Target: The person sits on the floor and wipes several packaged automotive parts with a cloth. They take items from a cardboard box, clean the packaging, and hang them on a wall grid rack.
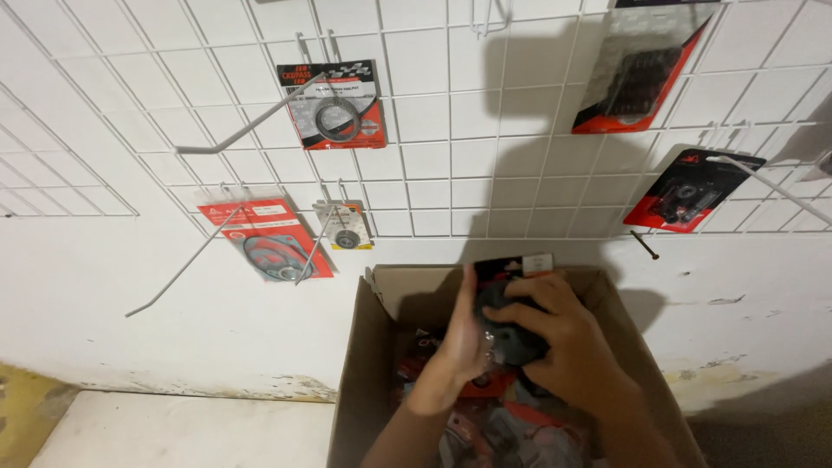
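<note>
I have both hands over the open cardboard box [373, 347], and between them I hold a dark packaged part [510, 325] on a red-and-black backing card, lifted just above the heap of similar packets inside. My left hand [458, 347] lies flat along the packet's left edge, fingers straight up and pressed against it, while my right hand [555, 334] wraps over the front, fingers curled and clamped on the dark bulge. So each grip is closed on the same packet. I judge this as the picking-up step: the packet is out of the pile but not yet on the white wire grid [451, 130] on the wall, where other packets already hang. A bare hook [243, 130] juts out at upper left, and another lower down beside the red gasket packet [269, 243]. The next move, I reckon, calls for turning the card upright, finding its hanging hole, and lining that hole up with a free hook's tip.
</note>
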